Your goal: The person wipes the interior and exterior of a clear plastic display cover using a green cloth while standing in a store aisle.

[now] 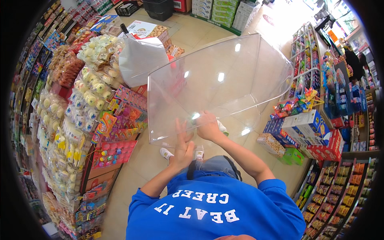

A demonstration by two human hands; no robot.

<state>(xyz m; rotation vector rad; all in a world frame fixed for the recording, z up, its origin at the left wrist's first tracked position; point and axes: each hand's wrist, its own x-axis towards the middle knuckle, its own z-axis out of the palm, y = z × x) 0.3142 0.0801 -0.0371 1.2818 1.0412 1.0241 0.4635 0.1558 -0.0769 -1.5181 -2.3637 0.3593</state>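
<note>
A large clear plastic box or bin [207, 78] is held out in front of me above the tiled floor, tilted. My left hand [183, 144] is at its near left edge, palm against or under the clear wall, with some fingers seen through the plastic. Near the middle of the same side, my right hand [208, 126] is bent with its fingers curled close to the wall. Whether it grips the box or something small behind it cannot be told. A small white and green thing [222, 127], partly covered by the right hand, shows beside it.
To the left stands a display heaped with wrapped snacks [93, 96], with a white sheet or bag [142, 58] at its far end. Cartons [306, 126] and a wire candy rack [304, 51] are on the right. Snack shelves [339, 192] stand at the lower right.
</note>
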